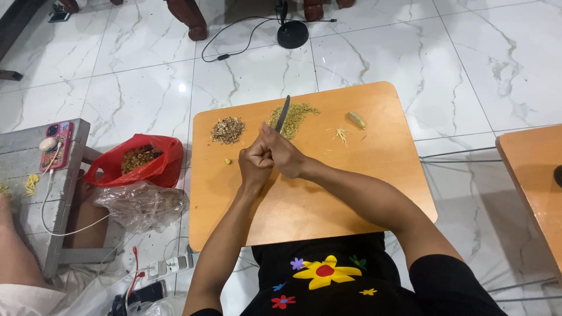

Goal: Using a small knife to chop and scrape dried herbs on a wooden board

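In the head view, a floor of white marble-patterned tiles point(146, 76) is seen, veined in grey and glossy under a light reflection. On it stands a low wooden table point(328, 193) with rounded corners and an orange-brown top; the edge of a second table of the same kind point(535, 181) is seen at the right. At the far side of the floor a black round lamp base point(292, 34) is set, with a black cable point(234, 41) looped beside it. To the left of the table a red plastic bag point(153, 159) filled with brownish chopped matter is placed, and a clear plastic bag point(140, 205) lies just before it. Further left a grey bench point(64, 193) is seen, on which a phone in a pink case point(57, 143) rests, a white cable point(50, 210) hanging from it. A white power strip point(170, 266) lies on the floor below. On the far part of the tabletop a brown heap of chopped bits point(228, 130) and a yellow-green heap of chopped bits point(298, 117) are laid, with pale shreds point(341, 135) and a small yellowish piece point(356, 120) to the right. A knife point(283, 113) with a dark, narrow blade is held over the yellow-green heap, point away from the person. The right hand point(284, 155) is closed around its handle, which is hidden in the fist. The left hand point(255, 164) is clenched and pressed against the right; whether anything is held in it cannot be told.
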